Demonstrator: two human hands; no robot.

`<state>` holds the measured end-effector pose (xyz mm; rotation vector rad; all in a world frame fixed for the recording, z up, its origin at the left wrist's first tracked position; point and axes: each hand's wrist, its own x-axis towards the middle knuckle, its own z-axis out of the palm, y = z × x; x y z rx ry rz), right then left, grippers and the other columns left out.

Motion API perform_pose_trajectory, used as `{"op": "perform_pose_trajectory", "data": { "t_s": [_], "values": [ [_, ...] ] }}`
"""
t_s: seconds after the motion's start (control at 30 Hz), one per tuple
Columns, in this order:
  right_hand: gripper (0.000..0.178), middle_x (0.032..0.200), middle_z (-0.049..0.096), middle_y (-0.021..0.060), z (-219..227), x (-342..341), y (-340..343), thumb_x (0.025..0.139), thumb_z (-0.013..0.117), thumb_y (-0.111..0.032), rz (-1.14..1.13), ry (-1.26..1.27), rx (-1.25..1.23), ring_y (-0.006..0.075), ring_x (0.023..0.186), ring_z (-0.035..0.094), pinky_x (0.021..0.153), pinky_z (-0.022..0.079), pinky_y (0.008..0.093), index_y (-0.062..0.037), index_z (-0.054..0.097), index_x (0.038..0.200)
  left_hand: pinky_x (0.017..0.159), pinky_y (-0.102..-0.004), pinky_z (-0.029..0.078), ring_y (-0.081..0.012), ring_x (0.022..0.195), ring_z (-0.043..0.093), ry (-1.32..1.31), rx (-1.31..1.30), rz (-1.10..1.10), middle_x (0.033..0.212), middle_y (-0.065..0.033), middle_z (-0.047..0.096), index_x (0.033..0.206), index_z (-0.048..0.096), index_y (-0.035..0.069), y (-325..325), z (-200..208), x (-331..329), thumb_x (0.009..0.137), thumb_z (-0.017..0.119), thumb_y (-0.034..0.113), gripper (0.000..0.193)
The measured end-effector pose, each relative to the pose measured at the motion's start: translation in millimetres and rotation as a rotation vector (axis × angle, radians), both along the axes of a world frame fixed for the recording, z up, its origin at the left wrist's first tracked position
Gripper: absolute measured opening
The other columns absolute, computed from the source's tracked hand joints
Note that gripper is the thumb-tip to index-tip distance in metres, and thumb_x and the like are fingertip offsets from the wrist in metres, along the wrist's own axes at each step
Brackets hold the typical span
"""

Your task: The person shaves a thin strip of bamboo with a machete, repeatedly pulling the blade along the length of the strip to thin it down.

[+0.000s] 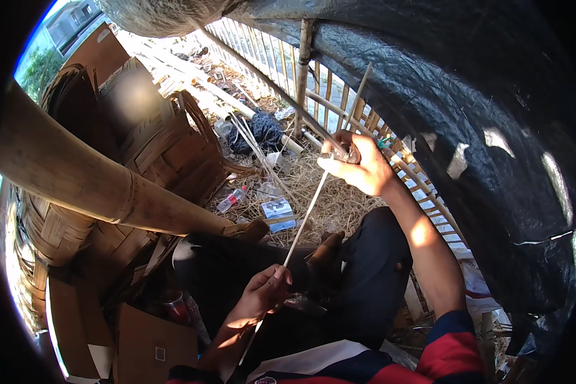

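Note:
A long, thin, pale bamboo strip (306, 223) slants up from my lap past both hands. My left hand (267, 291) is closed round its lower part, thumb on top, above my dark trousers. Higher up and to the right, my right hand (360, 165) is bent round the strip with a small dark brown piece (348, 153) between thumb and fingers; its kind I cannot make out. The strip's upper end (366, 73) sticks out beyond that hand. A dark slanting pole (269, 83) appears to run down to the right hand; whether they touch I cannot tell.
A thick bamboo pole (118, 192) crosses on the left before stacked woven bamboo baskets (166, 144). Cardboard boxes (153, 345) stand lower left. Black sheeting (480, 128) hangs at right beside a bamboo fence (288, 64). Shavings (326, 192) and a plastic bottle (231, 199) litter the ground.

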<state>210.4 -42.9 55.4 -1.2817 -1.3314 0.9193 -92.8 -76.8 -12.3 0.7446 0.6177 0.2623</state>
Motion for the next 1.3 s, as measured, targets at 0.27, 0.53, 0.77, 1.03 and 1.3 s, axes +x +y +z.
{"op": "perform_pose_trajectory", "data": {
  "t_s": [0.27, 0.53, 0.77, 1.03, 1.3],
  "values": [
    [0.024, 0.063, 0.056, 0.0058, 3.0, -13.1, -11.4, 0.071, 0.072, -0.02, 0.109, -0.553, 0.106, 0.0134, 0.055, 0.053, 0.055, 0.045, 0.0297, -0.003, 0.06, 0.082, 0.041, -0.0195, 0.023, -0.0038, 0.048, 0.027, -0.087, 0.185, 0.063, 0.064, 0.0049, 0.033, 0.1, 0.049, 0.01, 43.9, 28.0, 37.5, 0.102, 0.041, 0.027, 0.019],
    [0.022, 0.063, 0.06, 0.0099, -2.5, -17.7, -8.4, 0.067, 0.072, -0.018, -0.066, -0.607, 0.277, 0.0218, 0.053, 0.06, 0.053, 0.047, 0.0309, -0.0059, 0.063, 0.083, 0.042, -0.0208, 0.019, -0.0035, 0.05, 0.026, -0.108, 0.265, 0.053, 0.063, 0.0064, 0.031, 0.097, 0.05, 0.011, 73.1, 37.0, 57.9, 0.101, 0.045, 0.032, 0.022],
    [0.041, 0.068, 0.057, 0.0077, -2.8, -34.2, -2.5, 0.064, 0.076, -0.037, 0.058, -1.015, 0.438, 0.0271, 0.062, 0.061, 0.056, 0.048, 0.0381, -0.0077, 0.061, 0.089, 0.048, -0.0182, 0.028, -0.002, 0.056, 0.035, -0.085, 0.161, 0.127, 0.072, 0.0084, 0.042, 0.101, 0.054, 0.015, 71.4, 25.5, 57.0, 0.101, 0.048, 0.029, 0.015],
    [0.04, 0.067, 0.058, 0.0073, -13.2, -43.9, 5.2, 0.062, 0.074, -0.035, -0.089, -1.088, 0.426, 0.0269, 0.064, 0.061, 0.058, 0.047, 0.0401, -0.0094, 0.062, 0.089, 0.042, -0.0217, 0.02, -0.0054, 0.048, 0.029, 0.05, 0.181, 0.236, 0.063, 0.0056, 0.033, 0.087, 0.051, 0.013, 62.6, 36.7, 56.5, 0.1, 0.046, 0.033, 0.025],
    [0.037, 0.056, 0.055, 0.0073, -5.7, -24.1, 5.4, 0.058, 0.076, -0.034, -0.176, -1.099, 0.367, 0.028, 0.053, 0.06, 0.051, 0.046, 0.0401, -0.0105, 0.064, 0.084, 0.04, -0.0201, 0.018, -0.0032, 0.046, 0.025, -0.021, 0.235, 0.159, 0.06, 0.0071, 0.03, 0.09, 0.049, 0.013, 66.1, 45.2, 49.2, 0.101, 0.044, 0.035, 0.025]
  ]
}}
